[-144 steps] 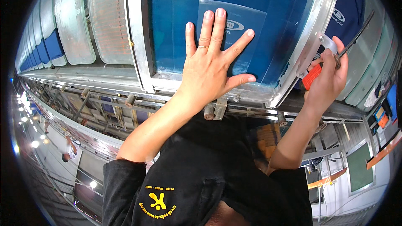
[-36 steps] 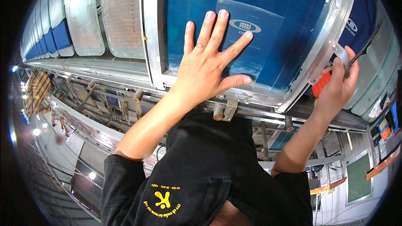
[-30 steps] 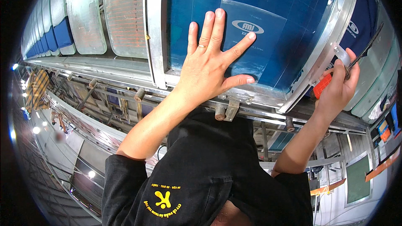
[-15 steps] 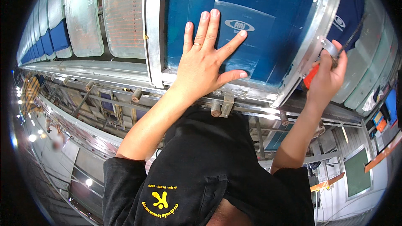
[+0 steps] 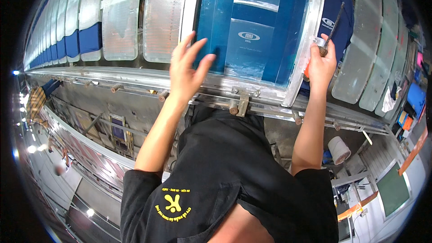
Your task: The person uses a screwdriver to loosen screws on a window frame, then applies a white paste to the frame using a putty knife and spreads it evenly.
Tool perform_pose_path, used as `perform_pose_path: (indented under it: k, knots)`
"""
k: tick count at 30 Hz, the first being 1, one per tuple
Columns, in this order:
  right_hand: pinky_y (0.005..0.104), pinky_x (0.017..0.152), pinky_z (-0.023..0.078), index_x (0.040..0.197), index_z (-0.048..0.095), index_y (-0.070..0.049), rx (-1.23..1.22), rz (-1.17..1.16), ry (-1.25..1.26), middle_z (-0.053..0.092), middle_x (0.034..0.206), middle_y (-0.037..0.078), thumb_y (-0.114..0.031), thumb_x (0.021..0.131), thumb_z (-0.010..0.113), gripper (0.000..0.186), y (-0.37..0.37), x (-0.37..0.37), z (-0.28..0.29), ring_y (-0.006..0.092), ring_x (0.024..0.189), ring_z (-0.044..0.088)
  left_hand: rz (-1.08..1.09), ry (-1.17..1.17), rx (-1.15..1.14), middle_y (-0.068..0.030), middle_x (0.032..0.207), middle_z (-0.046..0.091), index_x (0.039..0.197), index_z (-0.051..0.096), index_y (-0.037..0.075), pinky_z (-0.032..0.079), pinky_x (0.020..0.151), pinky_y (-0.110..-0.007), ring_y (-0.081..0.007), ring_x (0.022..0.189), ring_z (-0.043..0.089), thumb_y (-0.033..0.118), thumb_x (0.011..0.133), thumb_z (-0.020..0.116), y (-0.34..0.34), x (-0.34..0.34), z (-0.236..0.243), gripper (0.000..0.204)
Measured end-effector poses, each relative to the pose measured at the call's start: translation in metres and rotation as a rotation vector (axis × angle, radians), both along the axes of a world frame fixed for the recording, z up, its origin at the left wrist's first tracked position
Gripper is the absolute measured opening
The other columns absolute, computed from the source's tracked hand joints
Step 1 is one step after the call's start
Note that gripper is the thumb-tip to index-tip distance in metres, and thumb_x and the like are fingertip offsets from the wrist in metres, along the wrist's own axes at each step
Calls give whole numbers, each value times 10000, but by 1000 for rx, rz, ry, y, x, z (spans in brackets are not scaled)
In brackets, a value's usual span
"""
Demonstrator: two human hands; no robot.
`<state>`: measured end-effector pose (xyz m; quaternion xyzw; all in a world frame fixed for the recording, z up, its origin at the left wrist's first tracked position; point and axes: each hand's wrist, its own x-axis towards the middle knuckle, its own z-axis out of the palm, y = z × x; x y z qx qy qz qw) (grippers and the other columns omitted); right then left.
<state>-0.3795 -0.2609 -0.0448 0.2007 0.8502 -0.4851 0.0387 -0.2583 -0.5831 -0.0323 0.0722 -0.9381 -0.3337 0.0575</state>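
A screen-printing frame [image 5: 189,6] with blue mesh [image 5: 252,56] stretched in a silver metal border lies before me. Two paler rectangles in the mesh carry small oval emblems. At the frame's left border, partly over the mesh, my left hand [image 5: 185,74] has its fingers apart and holds nothing; it is slightly blurred, and I cannot tell whether it touches. By the right border, my right hand [image 5: 321,69] is closed around a tool [image 5: 334,29] with a thin dark rod, a small metal piece and an orange-red part. My palm and fingers hide some of the tool.
A navy garment [image 5: 337,9] with a printed emblem lies on a board right of the frame. More glassy boards [image 5: 121,22] line up at the left, several bearing folded blue cloth [image 5: 90,39]. A metal rail [image 5: 144,78] runs along the near side, with a white bucket [image 5: 339,150] below right.
My left hand has lifted off the mesh and moved left to the frame's left border. My right hand still grips the tool, whose rod is now more upright. The whole view has shifted.
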Motion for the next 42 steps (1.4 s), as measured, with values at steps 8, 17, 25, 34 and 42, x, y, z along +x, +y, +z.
perform_pose_path:
  k: [8,17,25,34,42]
  knots:
    - [265,528,454,1241,646,-64,20,15,115,627,752,2,-112,908,661,336,2,2,-12,75,571,547,395,-237,272,-142,1040,638,1198,585,-27,521,746,-345,-219,829,628,307,871,820,-32,76,-46,523]
    - [315,655,524,1255,648,-83,147,19,83,701,813,50,-137,884,677,376,4,1,-10,139,689,657,423,-295,213,-138,892,715,1166,562,-9,528,729,-354,-228,776,684,416,867,801,-27,63,-40,572]
    - [260,448,433,1261,631,-6,-293,-113,54,603,738,4,-70,913,685,358,7,2,21,74,508,527,440,-213,498,-75,934,723,1163,616,-16,514,765,-271,-105,837,644,273,897,805,-27,62,-24,436]
    - [259,458,438,1264,631,-15,-254,-75,24,596,728,-2,-82,918,686,357,11,12,15,74,511,531,343,-317,151,-135,852,707,1079,681,-9,525,709,-343,-207,765,663,356,886,792,-27,79,-14,427]
    - [238,706,499,1329,608,-18,-133,-42,236,644,883,32,-171,946,693,421,34,28,-9,85,786,620,187,-129,-68,-191,1103,625,1257,619,-12,494,879,-414,-329,990,604,381,888,768,-34,83,-21,559]
